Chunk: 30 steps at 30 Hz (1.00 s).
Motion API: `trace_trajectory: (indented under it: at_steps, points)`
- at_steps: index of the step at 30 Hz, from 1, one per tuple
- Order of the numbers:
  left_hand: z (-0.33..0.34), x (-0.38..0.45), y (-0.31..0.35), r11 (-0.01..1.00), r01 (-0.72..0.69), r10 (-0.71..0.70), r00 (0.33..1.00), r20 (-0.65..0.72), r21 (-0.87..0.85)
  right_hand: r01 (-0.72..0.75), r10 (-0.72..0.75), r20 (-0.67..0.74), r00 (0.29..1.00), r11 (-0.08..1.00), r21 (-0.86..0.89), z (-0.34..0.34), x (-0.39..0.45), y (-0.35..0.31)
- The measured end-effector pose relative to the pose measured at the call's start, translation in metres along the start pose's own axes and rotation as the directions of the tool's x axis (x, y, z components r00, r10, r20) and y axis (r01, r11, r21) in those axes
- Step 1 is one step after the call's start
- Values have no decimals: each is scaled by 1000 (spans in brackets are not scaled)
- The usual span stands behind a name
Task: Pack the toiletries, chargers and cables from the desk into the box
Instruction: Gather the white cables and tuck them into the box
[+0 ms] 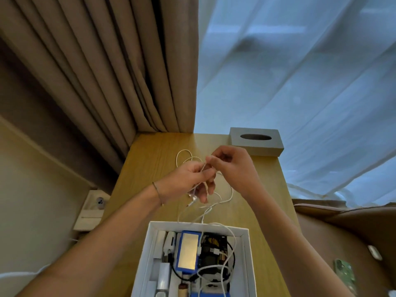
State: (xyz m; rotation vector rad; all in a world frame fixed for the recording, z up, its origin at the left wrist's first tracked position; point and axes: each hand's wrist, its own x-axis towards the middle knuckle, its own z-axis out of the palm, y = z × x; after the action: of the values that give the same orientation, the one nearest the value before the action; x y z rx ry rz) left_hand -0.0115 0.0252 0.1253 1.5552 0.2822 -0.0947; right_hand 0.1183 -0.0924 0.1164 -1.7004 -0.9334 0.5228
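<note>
Over the wooden desk (154, 159), my left hand (188, 179) and my right hand (233, 168) both pinch a thin white cable (230, 197). Its loops hang between and below the hands, and one loop rises behind the left hand. A strand trails down into the white box (246, 260) at the desk's near edge. Inside the box lie a blue-edged pack (188, 251), a black cable (232, 258), white chargers and small toiletry items.
A grey tissue box (257, 142) stands at the desk's far right corner. Brown curtains (107, 71) hang behind on the left, sheer white ones on the right. A wall socket (99, 201) sits left of the desk. A brown seat with a phone (345, 275) is on the right.
</note>
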Motion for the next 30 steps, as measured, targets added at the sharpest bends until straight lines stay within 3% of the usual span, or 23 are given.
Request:
trace_trajectory:
  at_steps: [2,4,6,9,10,12,15,18,20,23,24,26,28,30]
  points:
    - [-5,-9,6,992,-59,50,995,-86,-108,-79,78,16,997,957,278,13,-6,-9]
    - [-10,-19,12,946,-161,98,969,-225,-282,-177,114,164,980,874,453,29,-16,-15]
    - [-17,-29,17,881,-257,113,930,-351,-397,-174,43,310,950,897,407,49,-30,-21]
    - [-30,-45,25,855,-281,73,897,-436,-436,-138,56,402,914,975,177,70,-40,-25]
    - [-35,-51,27,886,-262,63,886,-460,-383,-145,81,406,910,981,128,73,-41,-25]
    - [-47,-62,26,978,-180,95,836,-541,-106,-159,119,422,899,985,62,74,-45,-27]
    - [-57,-76,20,923,-64,284,782,-555,381,-171,147,452,880,985,11,65,-48,-33]
    - [-59,-86,9,738,-18,348,867,-357,675,-136,146,483,864,989,-55,55,-44,-44]
    - [-54,-90,1,646,38,227,944,-240,763,-115,133,488,863,991,-67,50,-38,-53]
    - [-45,-90,-10,552,111,99,975,-197,827,-35,106,479,871,987,-155,48,-31,-65]
    - [-42,-90,-11,557,106,107,974,-198,824,-13,94,473,876,985,-171,47,-30,-68]
    - [-38,-94,-8,689,42,179,957,-227,724,-5,61,444,894,992,-127,46,-28,-71]
    - [-37,-98,-6,819,-113,294,925,-242,563,4,20,405,914,998,-59,48,-28,-72]
    - [-34,-101,-7,857,-214,370,889,-270,470,7,-8,365,931,1000,5,54,-31,-70]
